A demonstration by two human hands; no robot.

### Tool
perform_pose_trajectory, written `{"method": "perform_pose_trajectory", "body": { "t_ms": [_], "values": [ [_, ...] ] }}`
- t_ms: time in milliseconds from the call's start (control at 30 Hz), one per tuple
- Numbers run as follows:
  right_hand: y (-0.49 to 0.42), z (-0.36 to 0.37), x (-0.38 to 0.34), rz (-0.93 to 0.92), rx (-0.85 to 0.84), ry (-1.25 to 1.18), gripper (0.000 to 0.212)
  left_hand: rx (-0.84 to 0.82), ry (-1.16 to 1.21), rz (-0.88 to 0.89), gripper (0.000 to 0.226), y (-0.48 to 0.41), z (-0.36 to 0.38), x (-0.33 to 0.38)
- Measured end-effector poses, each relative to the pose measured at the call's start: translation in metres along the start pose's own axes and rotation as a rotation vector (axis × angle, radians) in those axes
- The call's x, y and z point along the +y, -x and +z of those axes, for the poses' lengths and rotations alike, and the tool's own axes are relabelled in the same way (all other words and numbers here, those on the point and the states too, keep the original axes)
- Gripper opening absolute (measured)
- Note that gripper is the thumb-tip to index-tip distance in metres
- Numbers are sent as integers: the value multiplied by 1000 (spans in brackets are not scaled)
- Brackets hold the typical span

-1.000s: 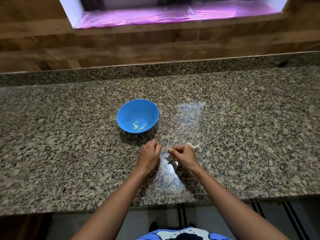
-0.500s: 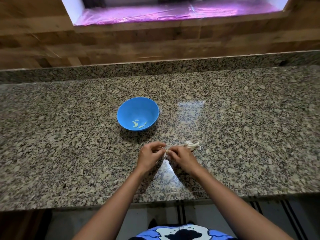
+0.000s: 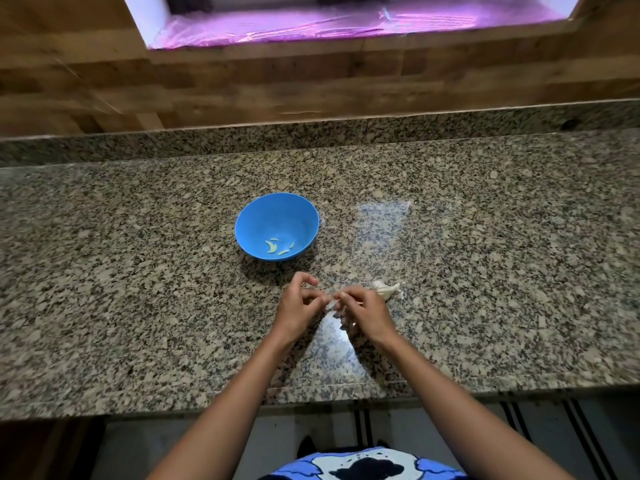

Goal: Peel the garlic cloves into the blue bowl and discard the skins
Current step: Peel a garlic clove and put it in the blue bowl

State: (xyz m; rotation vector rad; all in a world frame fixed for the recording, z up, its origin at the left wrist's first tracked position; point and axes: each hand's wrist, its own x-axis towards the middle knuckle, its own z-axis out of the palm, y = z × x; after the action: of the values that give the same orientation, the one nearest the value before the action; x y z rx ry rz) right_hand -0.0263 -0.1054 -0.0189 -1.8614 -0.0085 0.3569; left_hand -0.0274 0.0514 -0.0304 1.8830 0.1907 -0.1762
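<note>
A blue bowl stands on the granite counter with several peeled garlic cloves in its bottom. Just in front of it my left hand and my right hand meet, fingertips together, both pinching a small pale garlic clove with thin skin on it. The rest of the garlic bulb, white and papery, lies on the counter just behind my right hand.
The granite counter runs wide to both sides, with a raised granite lip and a wooden wall behind. Its front edge is close under my forearms. A few skin flakes lie beside the bulb.
My hands have closed together; the left hand's fingers now reach over to the clove that the right hand held. The bulb shows more fully behind the right hand.
</note>
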Motion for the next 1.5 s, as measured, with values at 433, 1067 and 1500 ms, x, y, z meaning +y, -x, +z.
{"method": "perform_pose_trajectory", "body": {
  "t_ms": [433,1067,1500],
  "values": [
    [-1,1,1,79,14,15,13,-73,-562,388,18,6,-1,15],
    [-2,-6,-6,177,0,-260,25,-15,-349,316,22,5,-4,9],
    [-4,-4,-4,239,-60,-317,14,12,-400,381,26,8,-7,5]
  ]
}}
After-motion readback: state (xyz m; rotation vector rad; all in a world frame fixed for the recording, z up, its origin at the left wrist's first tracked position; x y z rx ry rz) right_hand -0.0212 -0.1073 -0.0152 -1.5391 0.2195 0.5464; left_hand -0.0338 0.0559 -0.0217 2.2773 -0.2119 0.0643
